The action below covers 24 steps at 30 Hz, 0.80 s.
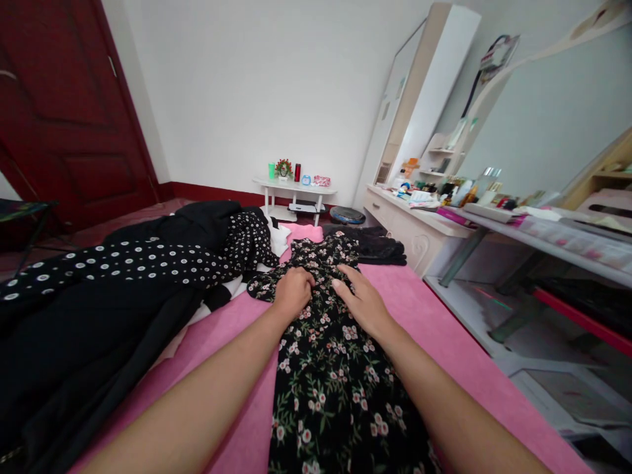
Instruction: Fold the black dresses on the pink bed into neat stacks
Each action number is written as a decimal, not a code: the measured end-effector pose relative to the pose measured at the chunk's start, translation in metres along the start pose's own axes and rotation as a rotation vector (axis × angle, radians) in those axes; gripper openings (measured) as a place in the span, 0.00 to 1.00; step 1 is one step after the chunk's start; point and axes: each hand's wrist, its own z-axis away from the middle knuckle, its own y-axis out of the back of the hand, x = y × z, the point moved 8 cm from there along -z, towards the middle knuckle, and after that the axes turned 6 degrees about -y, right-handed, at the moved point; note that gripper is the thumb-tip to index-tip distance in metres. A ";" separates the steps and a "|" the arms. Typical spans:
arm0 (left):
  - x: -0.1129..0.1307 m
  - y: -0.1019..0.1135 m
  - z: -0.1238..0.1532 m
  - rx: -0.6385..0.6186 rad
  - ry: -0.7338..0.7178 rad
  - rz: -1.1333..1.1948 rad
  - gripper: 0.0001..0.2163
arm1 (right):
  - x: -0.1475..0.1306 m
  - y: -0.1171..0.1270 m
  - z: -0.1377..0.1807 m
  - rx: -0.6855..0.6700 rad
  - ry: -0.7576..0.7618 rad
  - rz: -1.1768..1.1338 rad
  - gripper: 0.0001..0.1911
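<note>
A black dress with a pink-and-white flower print lies spread lengthwise in front of me on a pink bed cover. Its short sleeve and neckline point away from me. My left hand rests at the dress's waist with the fingers curled down onto the fabric; what is pinched under them is hidden. On the other side of the waist, my right hand lies on the dress with its fingers stretched out and the thumb apart.
Left of the dress is a heap of dark clothes with a black polka-dot garment. Folded black clothes lie beyond the right hand. A cluttered dressing table stands at right, a small white table at the wall.
</note>
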 end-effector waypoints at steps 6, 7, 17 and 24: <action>-0.018 0.042 0.003 0.208 0.081 -0.075 0.17 | 0.042 -0.064 -0.014 -0.214 -0.057 0.331 0.35; -0.023 0.052 0.003 0.213 0.118 -0.145 0.18 | 0.043 -0.065 -0.013 -0.209 -0.051 0.332 0.35; -0.067 0.070 0.021 -0.321 0.402 -0.526 0.14 | 0.040 -0.056 -0.008 -0.150 -0.051 0.255 0.35; -0.045 0.084 -0.003 -0.303 0.325 -0.570 0.12 | 0.044 -0.039 -0.009 -0.017 -0.053 -0.011 0.30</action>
